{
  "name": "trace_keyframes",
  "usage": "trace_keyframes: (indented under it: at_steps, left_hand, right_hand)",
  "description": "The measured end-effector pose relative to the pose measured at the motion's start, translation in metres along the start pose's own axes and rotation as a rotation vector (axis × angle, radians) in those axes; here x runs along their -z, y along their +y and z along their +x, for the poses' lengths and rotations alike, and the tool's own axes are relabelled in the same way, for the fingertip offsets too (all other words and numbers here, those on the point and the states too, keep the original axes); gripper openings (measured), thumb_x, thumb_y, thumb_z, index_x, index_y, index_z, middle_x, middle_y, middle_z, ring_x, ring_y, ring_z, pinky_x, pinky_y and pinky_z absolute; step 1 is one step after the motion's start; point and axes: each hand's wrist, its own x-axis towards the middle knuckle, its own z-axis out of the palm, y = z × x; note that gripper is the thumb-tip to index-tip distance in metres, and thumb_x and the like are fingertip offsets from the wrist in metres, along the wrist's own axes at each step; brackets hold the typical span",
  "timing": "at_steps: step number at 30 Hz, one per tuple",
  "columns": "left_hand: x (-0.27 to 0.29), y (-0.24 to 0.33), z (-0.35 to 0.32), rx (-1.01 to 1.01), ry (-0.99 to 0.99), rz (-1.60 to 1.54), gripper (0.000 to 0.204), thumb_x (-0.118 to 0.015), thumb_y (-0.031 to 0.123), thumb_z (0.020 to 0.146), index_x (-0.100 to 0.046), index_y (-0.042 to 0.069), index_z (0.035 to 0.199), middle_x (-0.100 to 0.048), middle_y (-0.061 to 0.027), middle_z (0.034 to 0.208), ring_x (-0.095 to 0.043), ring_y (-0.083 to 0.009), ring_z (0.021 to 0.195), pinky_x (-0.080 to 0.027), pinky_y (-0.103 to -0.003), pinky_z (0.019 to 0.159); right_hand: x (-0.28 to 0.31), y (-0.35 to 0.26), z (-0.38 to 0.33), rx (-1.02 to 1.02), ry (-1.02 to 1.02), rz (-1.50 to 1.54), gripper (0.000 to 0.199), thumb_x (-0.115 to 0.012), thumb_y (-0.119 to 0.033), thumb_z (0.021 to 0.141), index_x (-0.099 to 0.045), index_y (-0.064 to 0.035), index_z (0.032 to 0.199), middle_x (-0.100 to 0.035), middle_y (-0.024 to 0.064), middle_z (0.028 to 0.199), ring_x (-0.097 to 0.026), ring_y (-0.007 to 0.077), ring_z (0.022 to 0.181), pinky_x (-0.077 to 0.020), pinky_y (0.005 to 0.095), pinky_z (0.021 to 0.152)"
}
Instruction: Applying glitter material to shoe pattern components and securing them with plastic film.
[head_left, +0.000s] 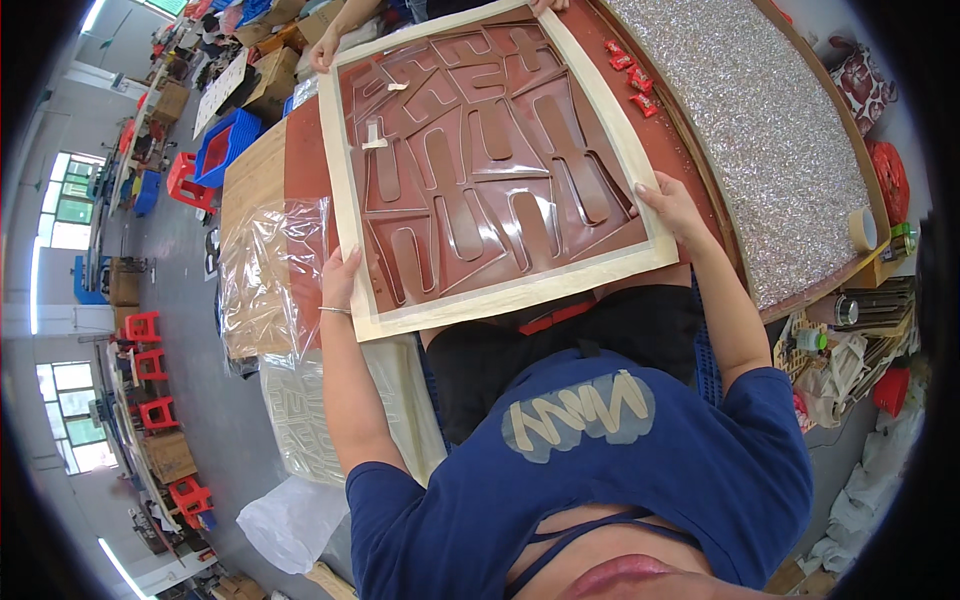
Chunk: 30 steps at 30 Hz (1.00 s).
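A large clear plastic sheet with several long cut-out shapes is edged by a cream border. It lies over a red-brown surface, its near edge reaching over my lap. My left hand grips the border at the near left, thumb on top. At the right side, my right hand pinches the border near its corner, with the fingers partly hidden beneath. Another person's hands hold the far edge, one hand at the left corner and the other hand at the right. Small white tape pieces stick to the sheet.
Crinkled clear film hangs over the table's left side, above stacked clear cut sheets. Red-wrapped small packets lie right of the sheet. Beyond a wooden edge spreads a glittery silver surface with a tape roll. Blue crates and red stools stand left.
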Motion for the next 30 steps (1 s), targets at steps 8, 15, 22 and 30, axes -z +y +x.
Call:
trace_keyframes:
  at_steps: [8,15,22,30]
  left_hand:
    - [-0.011,-0.003,-0.013,-0.049,0.138,0.203,0.024,-0.067,0.024,0.089,-0.064,0.002,0.097,-0.063,0.0013,0.079,-0.054,-0.0049,0.063,-0.044,-0.02,0.057]
    - [-0.003,-0.003,-0.011,-0.122,0.23,0.187,0.025,-0.068,0.027,0.088,-0.065,0.002,0.087,-0.059,0.0045,0.073,-0.048,-0.0017,0.062,-0.039,-0.02,0.055]
    - [0.001,0.002,-0.004,-0.09,0.251,0.378,0.022,-0.067,0.025,0.089,-0.064,0.005,0.081,-0.054,0.0069,0.067,-0.043,-0.001,0.058,-0.034,-0.018,0.052]
    - [0.022,-0.011,0.008,-0.034,0.227,0.43,0.025,-0.068,0.026,0.088,-0.065,0.001,0.089,-0.057,0.0054,0.069,-0.047,-0.0022,0.061,-0.037,-0.02,0.054]
  right_hand:
    - [0.005,0.016,-0.011,0.161,0.151,-0.153,0.05,-0.057,-0.008,0.091,-0.042,0.0002,0.138,-0.065,0.0095,0.101,-0.062,0.0113,0.082,-0.0497,0.0275,0.074]
    - [-0.003,0.025,-0.01,0.333,0.183,-0.2,0.036,-0.057,-0.009,0.091,-0.055,0.0005,0.126,-0.065,0.0117,0.115,-0.06,0.014,0.102,-0.0456,0.0265,0.09]
    - [-0.008,0.012,-0.014,0.289,0.185,-0.364,0.029,-0.056,-0.01,0.093,-0.061,0.0028,0.118,-0.068,0.0087,0.105,-0.06,0.0108,0.095,-0.0466,0.025,0.086]
    - [-0.014,0.008,-0.006,0.248,0.166,-0.489,0.025,-0.057,-0.011,0.093,-0.064,0.0015,0.113,-0.068,0.0033,0.096,-0.059,0.0077,0.088,-0.047,0.0238,0.079]
